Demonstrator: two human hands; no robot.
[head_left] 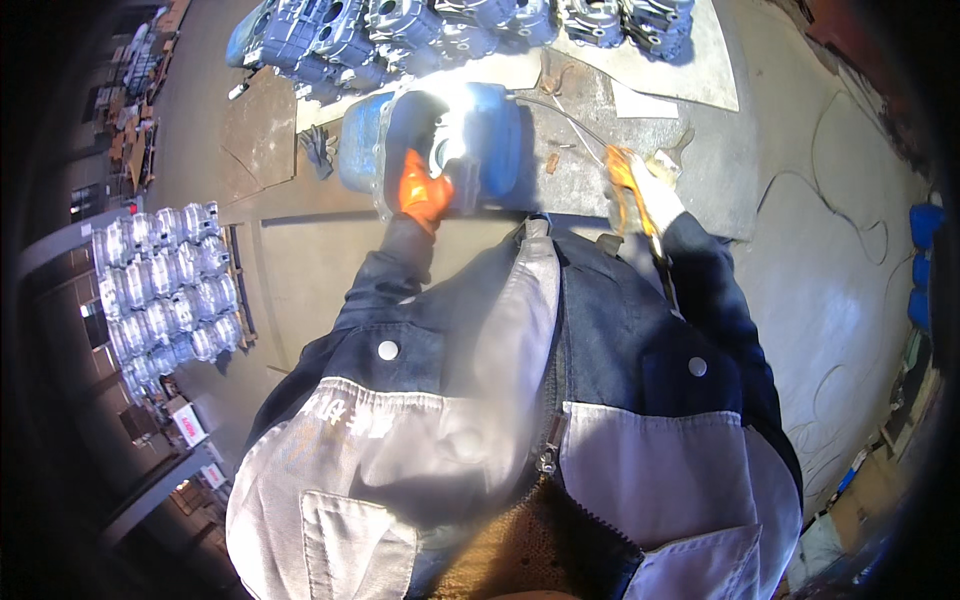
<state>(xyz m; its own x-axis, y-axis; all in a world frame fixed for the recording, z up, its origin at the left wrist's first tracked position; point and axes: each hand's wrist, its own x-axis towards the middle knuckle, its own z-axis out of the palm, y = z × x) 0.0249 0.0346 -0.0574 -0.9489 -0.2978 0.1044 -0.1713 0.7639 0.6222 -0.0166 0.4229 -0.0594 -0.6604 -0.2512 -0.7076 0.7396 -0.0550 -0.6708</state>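
Near the table's (715,185) near edge, the left hand (424,190) touches a metal housing (409,122), its grip unclear; the right hand (642,190) closes around a slim rod-like tool (579,122), mostly open tabletop between.

Site type: workshop/factory floor, metal parts. Indicators:
(1) Table (718,165) w/ worn, stained grey top; carries rows of metal castings (335,40) along far side + 1 lg. hollow part (498,150) under bright light.
(2) L side: shiny castings in a multi-row stack (170,290); cartons (187,424) nearby.
(3) R side: hard grey floor (830,330) w/ loose cable (816,190); blue containers (922,268) nr. R rim.
(4) Apparel: 2-tone work jacket (650,460) w/ chest pockets; dark glove (318,150) at table's L end.
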